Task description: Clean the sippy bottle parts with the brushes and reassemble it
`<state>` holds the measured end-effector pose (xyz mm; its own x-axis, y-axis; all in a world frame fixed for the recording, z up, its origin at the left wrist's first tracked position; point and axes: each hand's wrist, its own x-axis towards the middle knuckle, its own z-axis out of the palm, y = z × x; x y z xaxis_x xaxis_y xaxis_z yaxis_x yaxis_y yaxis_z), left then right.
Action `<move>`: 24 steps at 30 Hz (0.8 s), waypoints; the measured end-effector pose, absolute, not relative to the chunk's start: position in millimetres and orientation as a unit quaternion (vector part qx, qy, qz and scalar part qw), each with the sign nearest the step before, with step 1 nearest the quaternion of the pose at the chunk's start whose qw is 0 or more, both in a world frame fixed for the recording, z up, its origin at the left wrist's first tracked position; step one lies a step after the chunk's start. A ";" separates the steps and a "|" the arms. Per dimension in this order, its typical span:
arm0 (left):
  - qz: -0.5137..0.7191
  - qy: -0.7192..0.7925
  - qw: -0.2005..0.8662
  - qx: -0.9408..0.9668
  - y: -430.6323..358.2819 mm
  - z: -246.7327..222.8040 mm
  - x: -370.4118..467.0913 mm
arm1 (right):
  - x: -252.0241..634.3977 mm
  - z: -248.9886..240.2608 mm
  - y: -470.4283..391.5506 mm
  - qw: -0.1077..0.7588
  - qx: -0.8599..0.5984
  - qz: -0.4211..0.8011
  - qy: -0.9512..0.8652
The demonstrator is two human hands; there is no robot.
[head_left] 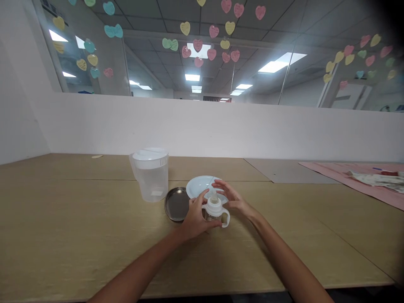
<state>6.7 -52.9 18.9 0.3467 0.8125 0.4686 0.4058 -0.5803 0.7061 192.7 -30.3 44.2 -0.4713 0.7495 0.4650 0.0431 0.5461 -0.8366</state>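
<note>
A baby bottle [214,208] with a white collar, two side handles and a clear teat stands upright in front of me. My left hand [196,219] is wrapped round its left side, thumb across the front. Just behind and to the right of the teat, my right hand [232,195] is raised with its fingers apart, holding nothing. Partly covered by my hands, a white plate [197,186] lies behind the bottle. Beside my left hand sits a round, dark metal dish [176,205], its right side hidden.
A translucent lidded pitcher [151,176] stands behind the metal dish, to the left. On the far right, a pink cloth [334,172] bears a crumpled white cloth [377,179] and a pen. A white wall with a window rises behind the wooden table [94,235].
</note>
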 end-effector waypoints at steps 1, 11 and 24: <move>0.420 0.388 0.242 0.784 -52.4 18.4 6.7 | 194.0 45.5 -30.2 0.438 -0.257 0.402 -0.762; 0.416 0.392 0.220 0.790 -50.3 14.7 6.3 | 187.9 52.2 -38.7 0.446 -0.338 0.442 -0.701; 0.413 0.393 0.223 0.791 -47.8 9.9 5.8 | 199.4 50.1 -21.6 0.669 -0.257 0.430 -0.549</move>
